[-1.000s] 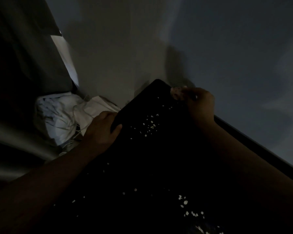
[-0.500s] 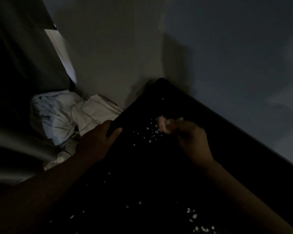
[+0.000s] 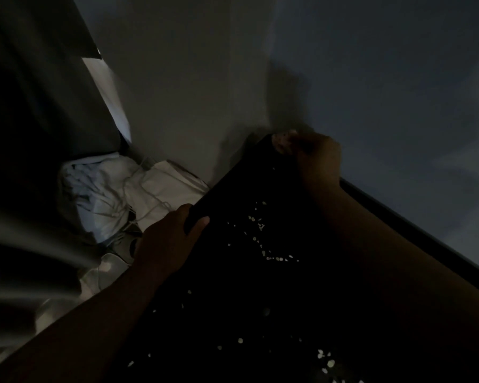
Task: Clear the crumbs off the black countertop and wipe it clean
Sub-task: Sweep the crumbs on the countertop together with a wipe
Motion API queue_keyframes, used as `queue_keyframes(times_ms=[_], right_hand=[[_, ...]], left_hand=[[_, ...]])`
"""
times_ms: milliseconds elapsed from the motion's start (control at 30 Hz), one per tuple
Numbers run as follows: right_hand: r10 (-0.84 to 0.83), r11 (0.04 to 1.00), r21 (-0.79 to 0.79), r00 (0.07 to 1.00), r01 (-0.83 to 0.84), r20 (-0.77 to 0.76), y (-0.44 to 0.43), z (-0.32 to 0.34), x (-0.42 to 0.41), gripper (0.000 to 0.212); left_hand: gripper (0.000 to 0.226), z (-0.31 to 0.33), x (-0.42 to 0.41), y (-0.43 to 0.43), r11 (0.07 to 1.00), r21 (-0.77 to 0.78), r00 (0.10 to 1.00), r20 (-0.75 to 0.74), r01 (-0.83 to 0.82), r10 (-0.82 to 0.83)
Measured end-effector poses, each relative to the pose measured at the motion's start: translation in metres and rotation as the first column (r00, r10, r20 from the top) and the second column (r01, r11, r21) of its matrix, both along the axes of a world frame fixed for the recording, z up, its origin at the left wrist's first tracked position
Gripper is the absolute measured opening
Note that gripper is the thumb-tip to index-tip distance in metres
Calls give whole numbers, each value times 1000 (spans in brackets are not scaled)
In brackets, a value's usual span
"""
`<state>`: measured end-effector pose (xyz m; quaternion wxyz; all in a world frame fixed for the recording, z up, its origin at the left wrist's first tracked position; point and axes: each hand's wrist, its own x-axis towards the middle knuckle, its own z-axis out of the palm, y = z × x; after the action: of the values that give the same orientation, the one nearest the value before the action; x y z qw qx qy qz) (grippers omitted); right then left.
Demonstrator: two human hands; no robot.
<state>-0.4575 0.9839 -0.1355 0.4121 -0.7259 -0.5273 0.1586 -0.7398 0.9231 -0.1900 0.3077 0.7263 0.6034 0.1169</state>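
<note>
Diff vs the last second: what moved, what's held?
The right hand, pinching a pale wad, swept from the far corner of the black countertop to the crumbs and is back at the corner. The middle crumbs were dragged nearer into a trail. Nothing was let go. The left hand still holds the countertop's left edge.

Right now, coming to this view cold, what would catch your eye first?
Pale crumbs scattered over the black countertop stand out most, one cluster mid-surface and more near the bottom edge. At the far corner the right hand pinches a pale crumpled wad, while the left hand grips the counter's left edge. A white bundle lies beyond that edge.
</note>
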Motion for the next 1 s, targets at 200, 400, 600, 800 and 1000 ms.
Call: queue_keyframes(times_ms=[200, 400, 600, 800, 1000], right_hand=[[195, 978, -103, 973, -183, 125, -27, -28, -15, 37], [416, 908, -32, 909, -417, -31, -140, -8, -36, 22], [264, 958, -22, 913, -285, -311, -128, 19, -26, 23], [110, 993, 43, 986, -106, -126, -38, 14, -17, 17], [317, 941, -106, 947, -321, -58, -41, -18, -41, 24]], left_hand=[[60, 6, 3, -2, 1000, -29, 1000, 24, -6, 7], [56, 6, 4, -6, 999, 41, 999, 12, -31, 31], [56, 3, 4, -6, 997, 60, 998, 33, -51, 49], [63, 4, 3, -3, 999, 27, 999, -9, -38, 38], [60, 3, 2, -4, 999, -13, 999, 10, -34, 34]])
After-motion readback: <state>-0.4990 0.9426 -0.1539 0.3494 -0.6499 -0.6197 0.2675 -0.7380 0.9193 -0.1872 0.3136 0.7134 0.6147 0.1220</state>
